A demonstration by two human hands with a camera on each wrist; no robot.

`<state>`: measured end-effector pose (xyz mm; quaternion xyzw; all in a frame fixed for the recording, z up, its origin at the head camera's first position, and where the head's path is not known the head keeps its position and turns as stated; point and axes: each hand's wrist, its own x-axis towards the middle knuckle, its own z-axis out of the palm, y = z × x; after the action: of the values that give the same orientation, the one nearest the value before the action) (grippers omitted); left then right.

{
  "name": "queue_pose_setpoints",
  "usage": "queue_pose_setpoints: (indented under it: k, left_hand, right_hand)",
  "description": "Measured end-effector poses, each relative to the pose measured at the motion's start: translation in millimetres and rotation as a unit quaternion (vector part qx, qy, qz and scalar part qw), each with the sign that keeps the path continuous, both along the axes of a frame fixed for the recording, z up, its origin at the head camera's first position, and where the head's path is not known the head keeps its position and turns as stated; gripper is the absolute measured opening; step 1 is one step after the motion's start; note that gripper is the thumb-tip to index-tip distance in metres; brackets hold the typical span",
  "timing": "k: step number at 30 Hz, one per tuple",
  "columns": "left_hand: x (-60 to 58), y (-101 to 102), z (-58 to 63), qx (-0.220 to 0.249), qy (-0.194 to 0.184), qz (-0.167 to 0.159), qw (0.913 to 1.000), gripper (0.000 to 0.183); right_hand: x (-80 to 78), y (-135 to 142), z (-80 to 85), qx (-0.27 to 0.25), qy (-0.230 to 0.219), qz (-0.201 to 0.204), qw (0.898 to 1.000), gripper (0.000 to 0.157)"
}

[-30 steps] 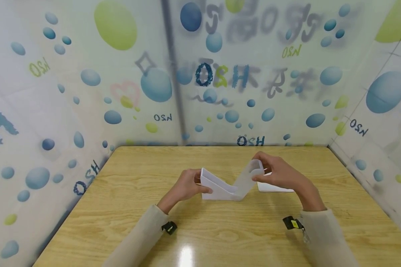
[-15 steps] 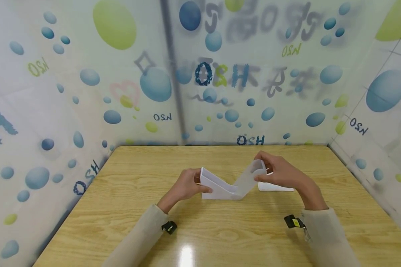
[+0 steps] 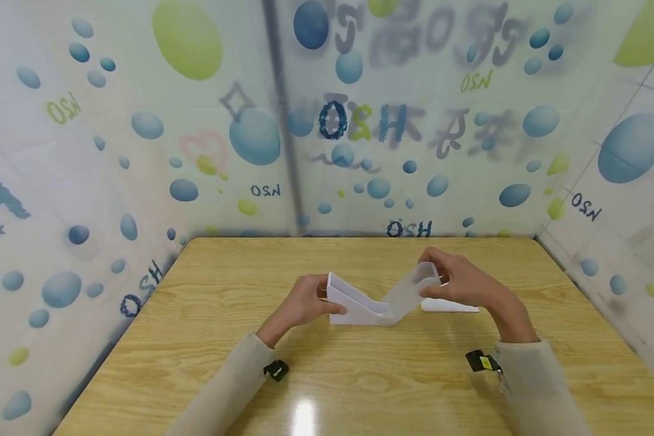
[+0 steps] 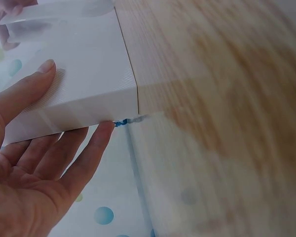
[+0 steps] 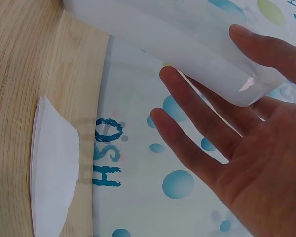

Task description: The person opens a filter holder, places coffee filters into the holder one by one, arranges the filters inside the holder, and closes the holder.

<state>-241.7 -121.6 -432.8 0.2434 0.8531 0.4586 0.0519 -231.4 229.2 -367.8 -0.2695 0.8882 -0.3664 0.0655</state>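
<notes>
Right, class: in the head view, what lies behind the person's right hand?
Behind the right hand, white layered paper rests on the wooden table. Its near edge shows below the hand, which covers more of the paper. Anything underneath the paper is hidden.

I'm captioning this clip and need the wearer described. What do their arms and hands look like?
The left sleeve and right sleeve are long, cream-coloured and end near the wrists. Neither left hand nor right hand wears a glove. Beside the left sleeve sits a small black device; a second black device, by the right sleeve, bears a yellow-green patch.
</notes>
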Motion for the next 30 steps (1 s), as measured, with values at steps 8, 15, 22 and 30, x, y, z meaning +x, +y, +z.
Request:
queue_pose_setpoints:
  k: [8,15,22,30]
  left_hand:
    - [0.3,-0.5,-0.6,0.002,-0.002,0.0,1.0,0.03]
    - [-0.2,-0.2,-0.8,-0.003,0.001,0.001,1.0,0.03]
    - [-0.3,-0.5,-1.5,0.0,0.001,-0.002,1.0,0.03]
    - [-0.6,-0.6,-1.6,0.002,0.001,-0.001,1.0,0.031]
  right_hand:
    - [-2.0,2.2,-1.2,-0.002,-0.007,0.006,1.0,0.037]
    - [-2.4,2.8,-1.9,-0.003,-0.007,0.008,1.0,0.036]
    - [-2.5,5.0,-3.2,0.006,-0.009,0.002,1.0,0.036]
    - [-1.7,7.0,-1.2,0.013,0.001,0.004,1.0,0.035]
